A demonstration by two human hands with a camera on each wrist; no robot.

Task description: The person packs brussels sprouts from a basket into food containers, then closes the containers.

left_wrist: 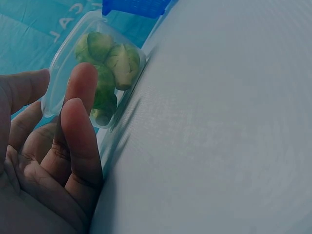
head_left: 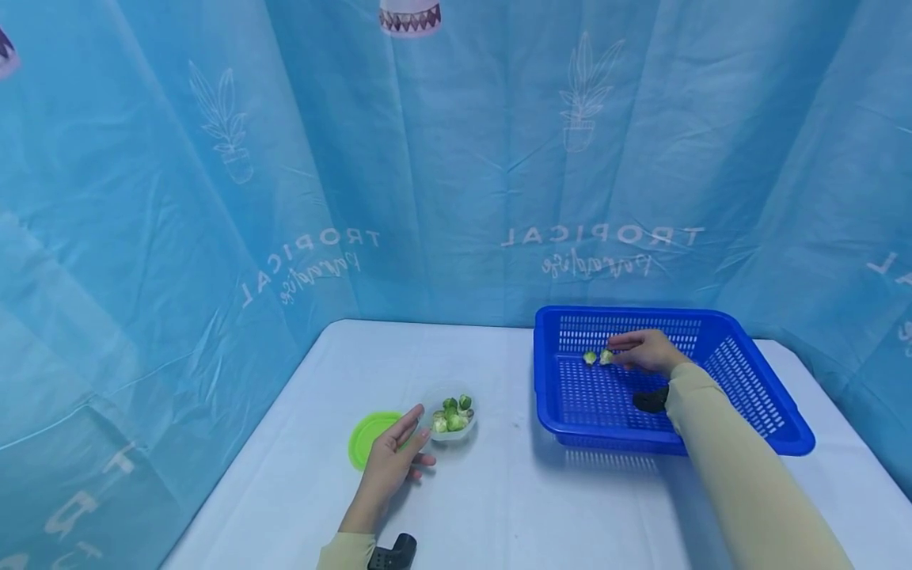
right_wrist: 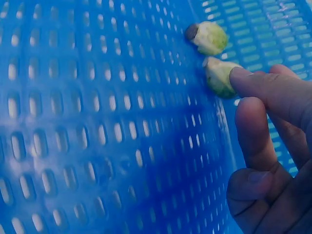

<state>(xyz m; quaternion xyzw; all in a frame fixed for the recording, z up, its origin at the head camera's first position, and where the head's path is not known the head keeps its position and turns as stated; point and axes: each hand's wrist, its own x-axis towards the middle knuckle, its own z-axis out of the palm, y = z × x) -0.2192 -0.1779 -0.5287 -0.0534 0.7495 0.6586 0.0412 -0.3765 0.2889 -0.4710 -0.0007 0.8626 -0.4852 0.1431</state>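
Note:
Several Brussels sprouts (head_left: 454,419) sit in a clear plastic container (left_wrist: 59,63) on the table. My left hand (head_left: 390,463) is beside its near-left side, fingers apart; whether a fingertip touches the wall is not clear. A round green lid (head_left: 368,434) lies left of the container, partly behind that hand. Inside the blue basket (head_left: 545,380), my right hand (head_left: 647,351) reaches to a Brussels sprout (right_wrist: 220,78), one fingertip overlapping its edge. No opposing finger shows round it. Another Brussels sprout (right_wrist: 212,38) lies close by on the basket floor.
The basket stands at the back right of the white table (head_left: 492,507), its perforated walls rising around my right hand. A blue printed curtain (head_left: 456,174) hangs behind and along the sides. Dark bands with devices are on both wrists.

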